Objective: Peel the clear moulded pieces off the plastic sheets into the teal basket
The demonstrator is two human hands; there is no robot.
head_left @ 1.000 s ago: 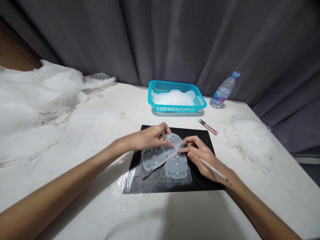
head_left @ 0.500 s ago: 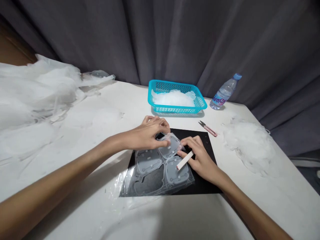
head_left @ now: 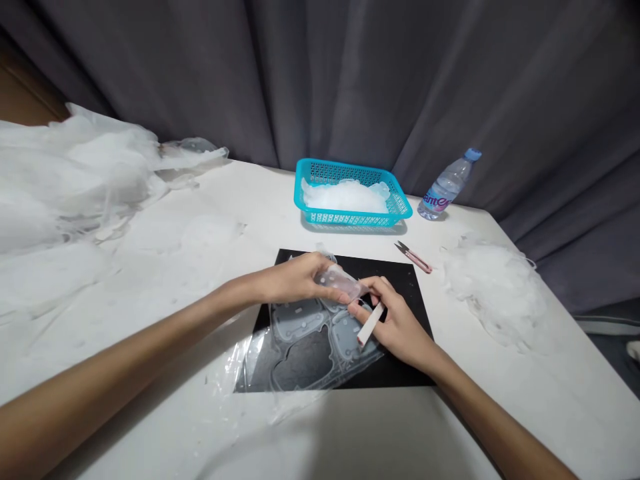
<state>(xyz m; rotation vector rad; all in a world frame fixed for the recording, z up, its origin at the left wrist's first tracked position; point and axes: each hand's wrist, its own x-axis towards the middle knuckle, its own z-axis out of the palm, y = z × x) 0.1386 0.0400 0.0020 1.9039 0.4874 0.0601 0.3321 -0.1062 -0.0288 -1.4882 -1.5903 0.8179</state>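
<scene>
A translucent plastic sheet (head_left: 297, 323) with rounded, dotted shapes lies on a black mat (head_left: 407, 363). One rounded section of it, a translucent piece (head_left: 341, 283), is raised and bent up between the hands. My left hand (head_left: 300, 277) grips this piece between thumb and fingers from the left. From the right, my right hand (head_left: 393, 317) has its fingertips at the piece's edge. A white stick-like tool (head_left: 370, 325) with a reddish end is held in the same hand; its other end is hidden. A shape-sized opening shows black mat at the sheet's front.
A blue basket (head_left: 356, 219) with translucent pieces stands behind the mat. Pink thread snips (head_left: 414, 257) lie near a water bottle (head_left: 450, 185). Heaped translucent sheets (head_left: 75, 173) cover the left side, and a pile of clear scraps (head_left: 500, 287) sits at right.
My left hand has closed on the rounded section and tilted it up off the mat. My right hand stays at its right edge, still with the white tool.
</scene>
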